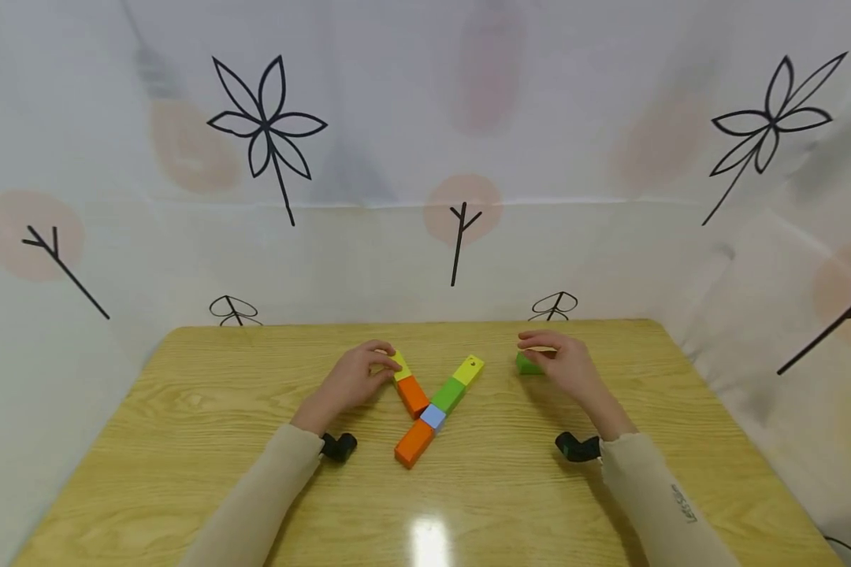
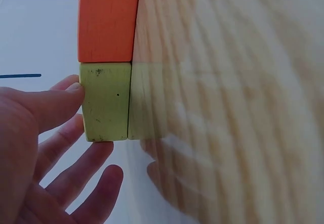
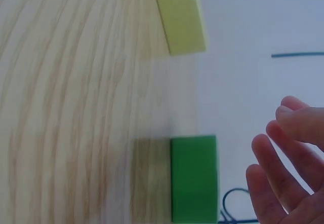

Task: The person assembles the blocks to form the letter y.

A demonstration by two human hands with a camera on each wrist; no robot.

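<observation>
My left hand (image 1: 355,376) is at a yellow block (image 2: 105,102), pinching it with the thumb (image 2: 66,104) on the near side and fingers behind. That block lies end to end with an orange block (image 1: 413,396), which slants down to a row of blocks. The row runs from an orange block (image 1: 414,443) through a light blue block (image 1: 432,416) and a green block (image 1: 448,395) to a yellow block (image 1: 470,370). Over a separate green block (image 3: 194,179) hovers my right hand (image 1: 563,365), its fingers loosely bent, apart from the block and holding nothing.
All the blocks lie on a wooden table (image 1: 496,488). Behind the table hangs a pale cloth (image 1: 369,260) printed with plant drawings. Dark wrist-worn devices (image 1: 577,447) sit under both wrists.
</observation>
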